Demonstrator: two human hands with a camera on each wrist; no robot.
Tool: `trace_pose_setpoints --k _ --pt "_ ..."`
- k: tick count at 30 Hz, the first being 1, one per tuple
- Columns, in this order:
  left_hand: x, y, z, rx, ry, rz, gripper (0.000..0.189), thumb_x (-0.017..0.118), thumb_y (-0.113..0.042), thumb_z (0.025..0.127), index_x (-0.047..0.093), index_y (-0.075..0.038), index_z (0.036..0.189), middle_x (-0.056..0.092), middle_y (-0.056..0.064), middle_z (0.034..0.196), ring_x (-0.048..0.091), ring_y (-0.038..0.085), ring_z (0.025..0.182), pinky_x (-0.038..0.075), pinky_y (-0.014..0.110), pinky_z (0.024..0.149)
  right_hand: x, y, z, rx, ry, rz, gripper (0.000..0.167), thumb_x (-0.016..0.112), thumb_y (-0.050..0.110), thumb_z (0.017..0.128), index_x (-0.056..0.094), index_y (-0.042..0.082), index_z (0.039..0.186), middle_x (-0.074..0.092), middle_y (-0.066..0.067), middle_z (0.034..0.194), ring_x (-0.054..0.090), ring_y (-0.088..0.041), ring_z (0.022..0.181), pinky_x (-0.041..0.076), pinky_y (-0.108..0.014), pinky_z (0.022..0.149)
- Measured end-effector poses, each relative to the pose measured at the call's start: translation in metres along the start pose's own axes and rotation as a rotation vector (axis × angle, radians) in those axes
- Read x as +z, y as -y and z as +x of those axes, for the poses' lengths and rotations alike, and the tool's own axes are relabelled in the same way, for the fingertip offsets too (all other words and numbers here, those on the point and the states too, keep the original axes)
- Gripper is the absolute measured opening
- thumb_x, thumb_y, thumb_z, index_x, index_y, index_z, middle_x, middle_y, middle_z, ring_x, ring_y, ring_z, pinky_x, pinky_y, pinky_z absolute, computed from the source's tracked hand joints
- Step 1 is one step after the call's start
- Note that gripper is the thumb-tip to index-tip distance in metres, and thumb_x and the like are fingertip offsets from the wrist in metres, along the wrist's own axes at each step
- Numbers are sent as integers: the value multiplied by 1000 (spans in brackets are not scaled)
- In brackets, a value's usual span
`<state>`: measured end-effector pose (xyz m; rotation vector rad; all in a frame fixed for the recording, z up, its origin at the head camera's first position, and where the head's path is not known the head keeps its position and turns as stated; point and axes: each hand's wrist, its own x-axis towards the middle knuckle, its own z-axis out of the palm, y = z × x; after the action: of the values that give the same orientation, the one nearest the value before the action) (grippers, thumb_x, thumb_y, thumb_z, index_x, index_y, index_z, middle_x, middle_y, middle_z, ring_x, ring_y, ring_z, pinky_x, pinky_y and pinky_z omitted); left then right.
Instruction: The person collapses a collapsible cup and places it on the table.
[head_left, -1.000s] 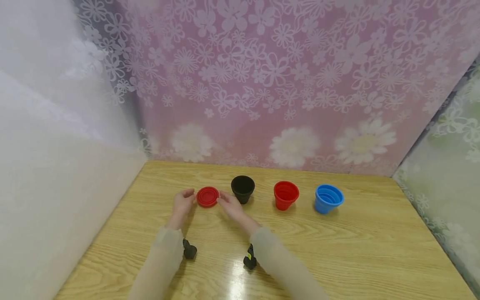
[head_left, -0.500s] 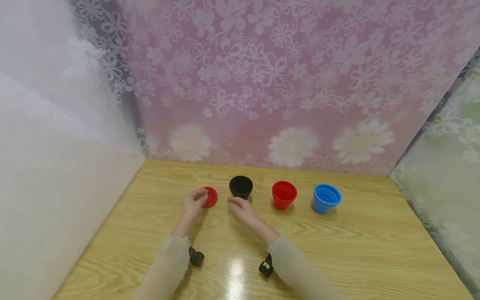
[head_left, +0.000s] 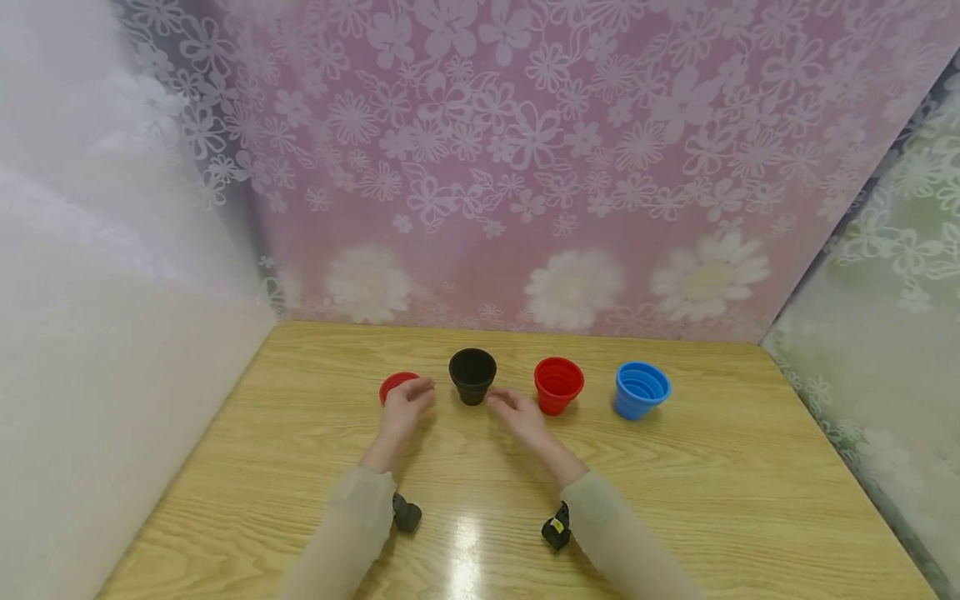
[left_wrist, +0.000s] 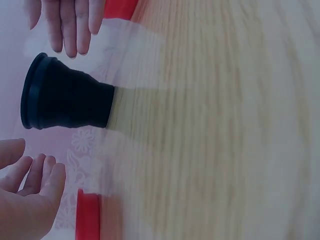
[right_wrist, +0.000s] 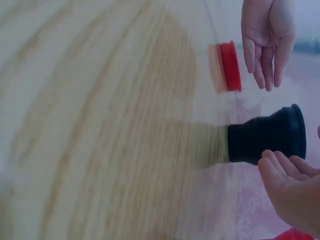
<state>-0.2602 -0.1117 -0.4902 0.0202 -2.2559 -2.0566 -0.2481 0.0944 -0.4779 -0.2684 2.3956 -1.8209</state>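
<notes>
A black collapsible cup (head_left: 472, 377) stands upright and expanded on the table, between the two hands. My left hand (head_left: 405, 408) is to its left with fingers loosely bent, holding nothing and overlapping a flattened red collapsible cup (head_left: 394, 383) in the head view. On the other side my right hand (head_left: 522, 417) has its fingertips close by the black cup's lower side, also holding nothing. In the left wrist view a gap shows between the left fingers (left_wrist: 52, 180) and the black cup (left_wrist: 70, 95). The right wrist view has the right fingers (right_wrist: 285, 162) overlapping the cup's side.
To the right stand an expanded red collapsible cup (head_left: 558, 385) and a blue one (head_left: 642, 390), both upright. The wooden table (head_left: 675, 500) meets a pink flowered curtain (head_left: 480, 208) at the back. Pale sheets hang at both sides.
Both hands have moved right, from either side of the flattened red cup to either side of the black cup. The cups stay put on the table; the head view has shifted slightly.
</notes>
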Motion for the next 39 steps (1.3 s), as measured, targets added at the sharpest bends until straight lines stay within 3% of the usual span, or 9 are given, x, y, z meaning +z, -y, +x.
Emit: trace_pose_setpoints --k 6,10,14,18,21,25,33,39 --pt "10 -2 5 7 34 -33 32 56 2 84 51 12 114 54 25 112 52 30 104 44 35 85 -8 -2 6 4 -29 47 48 55 16 88 39 -9 126 49 -23 120 47 -33 109 44 -40 84" --pt "16 -4 8 8 61 -18 37 58 -1 83 50 9 117 53 22 116 50 30 107 43 36 87 -10 -4 12 -19 -32 58 54 58 15 86 35 -8 129 43 -25 126 43 -35 113 39 -43 90" --pt "20 -5 13 -42 149 34 58 65 -14 81 39 0 131 44 14 129 41 24 118 40 39 89 -9 -8 18 -33 -39 16 62 61 17 84 31 -5 133 39 -23 130 40 -34 116 35 -43 93" --pt "24 -6 22 -29 219 59 71 67 -17 80 28 -2 137 35 12 136 33 23 124 35 41 94 -6 -12 25 -41 -35 -1 69 64 18 82 27 -2 136 35 -19 134 37 -32 120 34 -42 95" --pt "26 -6 26 16 232 67 69 67 -11 79 28 2 135 35 17 135 33 28 123 33 43 96 -5 -16 32 -48 -36 -10 70 65 18 81 27 -2 136 34 -17 136 37 -30 121 34 -41 95" --pt "28 -5 25 27 245 66 68 67 -8 78 30 2 134 34 19 135 34 31 122 34 43 94 -5 -18 37 -66 -42 -30 66 64 16 82 29 -3 135 37 -17 134 39 -28 119 33 -41 95" --pt "28 -27 8 84 247 68 61 63 -1 80 32 8 131 34 24 133 36 37 118 34 48 93 -6 -16 35 -115 -37 -22 59 64 12 82 36 3 133 45 -15 128 44 -26 115 34 -40 95" --pt "28 -9 11 99 243 63 65 68 -5 77 34 5 131 36 22 132 40 34 116 37 45 91 -7 -3 18 -164 -32 27 56 63 6 82 37 -3 131 45 -20 127 44 -32 113 35 -43 93"
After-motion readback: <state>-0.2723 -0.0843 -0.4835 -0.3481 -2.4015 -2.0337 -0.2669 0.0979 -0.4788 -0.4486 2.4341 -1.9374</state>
